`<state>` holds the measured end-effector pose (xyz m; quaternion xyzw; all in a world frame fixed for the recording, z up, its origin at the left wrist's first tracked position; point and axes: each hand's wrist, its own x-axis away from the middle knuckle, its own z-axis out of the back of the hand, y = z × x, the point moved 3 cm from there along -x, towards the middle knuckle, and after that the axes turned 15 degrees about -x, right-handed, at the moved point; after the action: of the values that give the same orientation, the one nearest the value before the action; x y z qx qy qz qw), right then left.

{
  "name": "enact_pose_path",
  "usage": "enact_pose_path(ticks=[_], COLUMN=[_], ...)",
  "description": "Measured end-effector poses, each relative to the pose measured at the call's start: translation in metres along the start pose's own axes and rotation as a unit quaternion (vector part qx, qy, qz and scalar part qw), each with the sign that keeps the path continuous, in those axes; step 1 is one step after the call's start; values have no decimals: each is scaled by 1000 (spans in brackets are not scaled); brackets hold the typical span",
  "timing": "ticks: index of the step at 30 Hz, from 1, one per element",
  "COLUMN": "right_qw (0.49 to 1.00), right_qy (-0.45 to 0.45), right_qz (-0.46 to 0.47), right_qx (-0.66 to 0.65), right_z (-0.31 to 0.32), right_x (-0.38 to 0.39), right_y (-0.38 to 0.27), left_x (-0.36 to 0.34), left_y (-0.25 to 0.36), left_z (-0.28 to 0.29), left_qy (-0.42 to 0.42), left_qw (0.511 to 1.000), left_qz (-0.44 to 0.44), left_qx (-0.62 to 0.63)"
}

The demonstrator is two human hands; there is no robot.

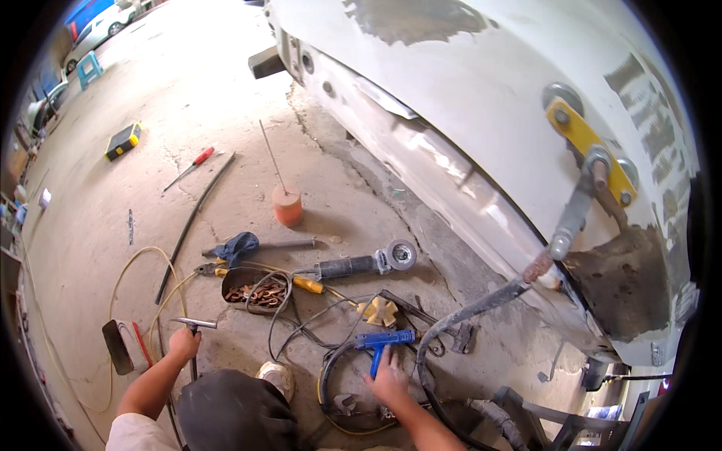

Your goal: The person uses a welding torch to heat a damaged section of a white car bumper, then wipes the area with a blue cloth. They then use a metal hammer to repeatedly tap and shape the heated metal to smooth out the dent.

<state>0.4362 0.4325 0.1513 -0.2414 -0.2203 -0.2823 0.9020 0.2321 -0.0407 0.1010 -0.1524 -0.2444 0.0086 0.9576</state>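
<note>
My left hand (183, 344) is closed round the handle of a body hammer (197, 324), its slim metal head standing above my fist. On the right, my right hand (391, 382) has its thumb and fingers about the grip of a blue pistol-shaped welding gun (383, 340), which rests low over the floor with a thick black cable curving away from it. Just beyond the gun lies a yellow lobed knob-like piece (378, 312). An angle grinder (368, 261) with a round disc lies farther off, beside an open box (256, 292) of copper-coloured washers or rings.
A white car body panel (451, 128) with bare-metal patches fills the right; a yellow bracket (587, 143) is clamped to it with a cable. Cords, a hammer (462, 338), a red-handled screwdriver (201, 156), a black hose (195, 218) and an orange pot (286, 207) with a rod lie about.
</note>
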Motion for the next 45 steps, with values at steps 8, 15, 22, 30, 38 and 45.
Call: enact_pose_path(ticks=[8,15,22,30,38,45], right_qw=[965,953,948,890,694,649], right_qy=[134,228,203,199,173,139], right_qz=[-129,-31,192,206,11,11], right_qx=[-187,-196,-152,-354,-699,-748], right_z=[-45,-29,-13,-10,12,6], right_x=[-37,-11,14,32,-23,-30], right_y=[25,5,-56,-75,-87,-84], left_x=[-3,34,90,88,118,119], left_y=[6,95,255,288,283,277], left_z=[-17,118,197,138,133,138], left_qy=[-67,27,32,-94,-27,-57], left_qw=[986,949,812,866,862,861], left_qz=[-101,-312,-475,-381,-375,-359], left_qx=[-118,18,339,312,340,356])
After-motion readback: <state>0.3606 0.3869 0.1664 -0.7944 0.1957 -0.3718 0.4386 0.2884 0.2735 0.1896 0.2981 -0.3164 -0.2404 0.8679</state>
